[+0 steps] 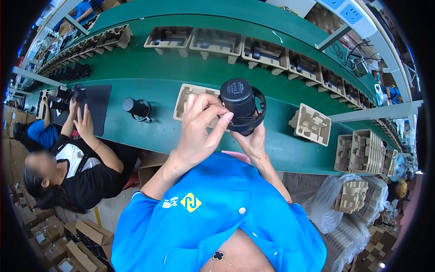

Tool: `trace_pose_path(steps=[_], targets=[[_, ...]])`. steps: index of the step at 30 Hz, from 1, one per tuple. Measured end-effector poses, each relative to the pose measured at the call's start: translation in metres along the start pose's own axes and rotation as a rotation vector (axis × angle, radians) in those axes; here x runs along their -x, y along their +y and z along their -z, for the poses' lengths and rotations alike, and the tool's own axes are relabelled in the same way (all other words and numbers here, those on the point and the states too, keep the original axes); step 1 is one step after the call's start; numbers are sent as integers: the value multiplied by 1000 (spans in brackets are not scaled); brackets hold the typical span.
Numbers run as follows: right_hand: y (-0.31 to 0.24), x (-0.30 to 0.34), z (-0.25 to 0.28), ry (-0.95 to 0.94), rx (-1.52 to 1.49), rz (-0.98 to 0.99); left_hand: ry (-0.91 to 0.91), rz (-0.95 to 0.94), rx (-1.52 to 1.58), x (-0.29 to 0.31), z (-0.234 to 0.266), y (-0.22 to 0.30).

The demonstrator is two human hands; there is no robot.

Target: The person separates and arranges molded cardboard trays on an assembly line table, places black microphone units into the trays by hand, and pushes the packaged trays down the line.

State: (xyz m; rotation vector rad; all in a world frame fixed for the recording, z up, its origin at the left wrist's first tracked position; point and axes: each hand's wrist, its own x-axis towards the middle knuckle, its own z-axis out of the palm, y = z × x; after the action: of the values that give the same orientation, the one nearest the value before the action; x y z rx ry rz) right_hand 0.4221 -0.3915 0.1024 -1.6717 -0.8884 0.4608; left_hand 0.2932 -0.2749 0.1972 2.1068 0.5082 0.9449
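A black cylindrical device [236,96], its flat end turned up and a ring-shaped frame around its side, is held above the table in front of my chest. My right hand [252,141] grips it from below, its fingers partly hidden behind the device. Against its left side, my left hand [199,122] has thumb and fingertips pinched together; whatever lies between them is too small to make out. Just behind my left hand is a tan moulded pulp tray [180,105], partly covered by it. A similar black device [135,108] stands on the green table to the left.
Another pulp tray [311,124] sits at the right, with stacked trays [361,152] beyond it. Trays holding black parts [264,52] line the green conveyor [199,68] at the back. On the left, a co-worker [77,163] works over a dark mat [97,106]. Plastic-wrapped stacks [335,213] stand right.
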Motion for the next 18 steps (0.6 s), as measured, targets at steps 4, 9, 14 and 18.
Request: trace_pose_path(steps=[4,9,14,18], targets=[[-4,-2,-2,73,83,93,-32,-52,-52,3,-4,-4],[-15,-4,-3,112,226,180,-117,-49,30,1,3,-14],[-24,-5,-9,92,195,49,-136,-60,31,1,8,-18],[-33,-3,-12,71,158,-15,-7,-52,-42,-6,21,-32]])
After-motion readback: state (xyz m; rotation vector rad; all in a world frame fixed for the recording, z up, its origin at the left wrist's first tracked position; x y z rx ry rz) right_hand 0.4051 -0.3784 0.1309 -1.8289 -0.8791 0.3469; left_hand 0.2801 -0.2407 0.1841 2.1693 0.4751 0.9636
